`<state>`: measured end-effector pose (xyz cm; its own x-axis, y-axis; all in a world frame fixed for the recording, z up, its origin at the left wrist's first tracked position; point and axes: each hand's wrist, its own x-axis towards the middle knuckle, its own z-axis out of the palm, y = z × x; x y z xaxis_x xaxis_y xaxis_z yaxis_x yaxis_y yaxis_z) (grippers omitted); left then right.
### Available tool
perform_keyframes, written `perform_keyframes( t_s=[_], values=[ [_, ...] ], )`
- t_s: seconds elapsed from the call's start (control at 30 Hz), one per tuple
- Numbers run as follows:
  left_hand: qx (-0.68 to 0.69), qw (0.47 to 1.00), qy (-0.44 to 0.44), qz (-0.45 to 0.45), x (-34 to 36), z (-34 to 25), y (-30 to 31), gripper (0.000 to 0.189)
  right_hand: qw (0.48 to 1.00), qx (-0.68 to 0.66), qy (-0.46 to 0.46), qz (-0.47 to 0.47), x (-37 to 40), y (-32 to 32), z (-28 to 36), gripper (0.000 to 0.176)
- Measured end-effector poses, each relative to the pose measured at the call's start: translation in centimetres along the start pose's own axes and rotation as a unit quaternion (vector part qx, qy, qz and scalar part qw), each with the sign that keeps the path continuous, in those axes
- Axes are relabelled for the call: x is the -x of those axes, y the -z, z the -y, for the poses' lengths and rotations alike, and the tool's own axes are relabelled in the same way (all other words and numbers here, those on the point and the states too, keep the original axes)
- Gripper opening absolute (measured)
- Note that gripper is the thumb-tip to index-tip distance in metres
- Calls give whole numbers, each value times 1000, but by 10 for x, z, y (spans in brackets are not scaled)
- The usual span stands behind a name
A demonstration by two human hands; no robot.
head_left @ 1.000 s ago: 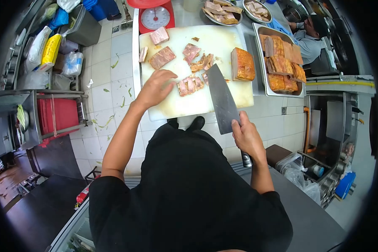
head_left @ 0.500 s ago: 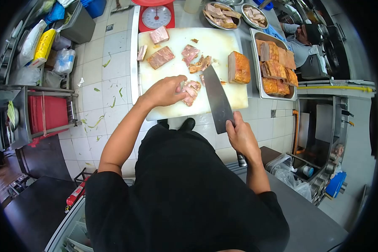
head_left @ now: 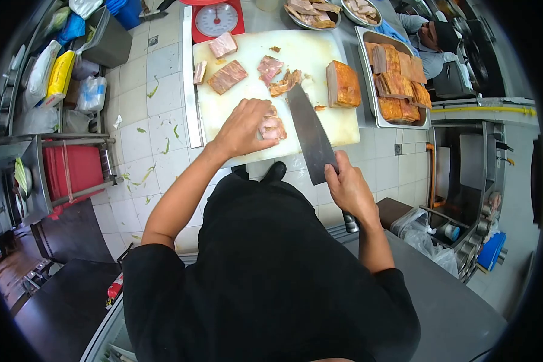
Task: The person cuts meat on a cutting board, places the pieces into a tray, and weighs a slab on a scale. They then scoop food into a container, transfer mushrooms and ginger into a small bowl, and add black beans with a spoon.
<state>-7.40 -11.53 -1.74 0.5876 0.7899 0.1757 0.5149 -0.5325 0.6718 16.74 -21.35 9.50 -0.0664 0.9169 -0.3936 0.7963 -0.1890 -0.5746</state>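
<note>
by the near edge of the board (head_left: 311,48), the left hand (head_left: 241,128) cupped the slices (head_left: 272,128), its grip closed in with thumb and fingers at opposite ends, seemingly to bunch them. the right hand (head_left: 351,188) had its grip wrapped round the knife (head_left: 311,136) where blade met handle, likely for control, and the blade slanted over that edge, apart from the slices, with its tip beside the scraps (head_left: 285,83).

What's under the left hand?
The left hand partly covers cut meat pieces on the cutting board; some show between thumb and fingers. What lies beneath the palm is hidden.
</note>
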Motion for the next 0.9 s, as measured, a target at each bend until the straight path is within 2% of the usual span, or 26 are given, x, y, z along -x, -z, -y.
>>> perform_keyframes(
  t_s=[0.03, 0.07, 0.13, 0.17, 0.23, 0.27, 0.33, 0.83, 0.9],
  values=[
    [3, 998, 28, -64, 3, -2, -3, 58, 1000, -2, -2, 0, 0, -1, 0, 22],
    [3, 998, 27, -63, 6, -1, -5, 58, 1000, -9, 14, 8, 0, -3, 1, 21],
    [18, 989, 41, -139, 11, 3, -6, 42, 999, -17, 28, 16, -1, -7, 2, 20],
    [18, 989, 41, -138, 13, 9, -7, 42, 999, 16, 43, 18, -1, -10, 3, 19],
    [10, 989, 24, -144, 11, 18, -5, 23, 997, 49, 59, 21, -3, -14, 7, 19],
    [10, 989, 24, -144, 10, 20, -6, 23, 995, 71, 67, 34, -3, -15, 11, 18],
    [31, 992, 5, -121, 5, 16, -5, 10, 992, 94, 75, 49, -3, -16, 17, 18],
    [19, 995, -9, -93, -2, 22, -3, 12, 976, 160, 48, 140, -22, -18, 54, 14],
    [22, 996, -9, -89, -3, 24, -2, 11, 979, 159, 60, 113, -27, -32, 42, 15]
  ],
)
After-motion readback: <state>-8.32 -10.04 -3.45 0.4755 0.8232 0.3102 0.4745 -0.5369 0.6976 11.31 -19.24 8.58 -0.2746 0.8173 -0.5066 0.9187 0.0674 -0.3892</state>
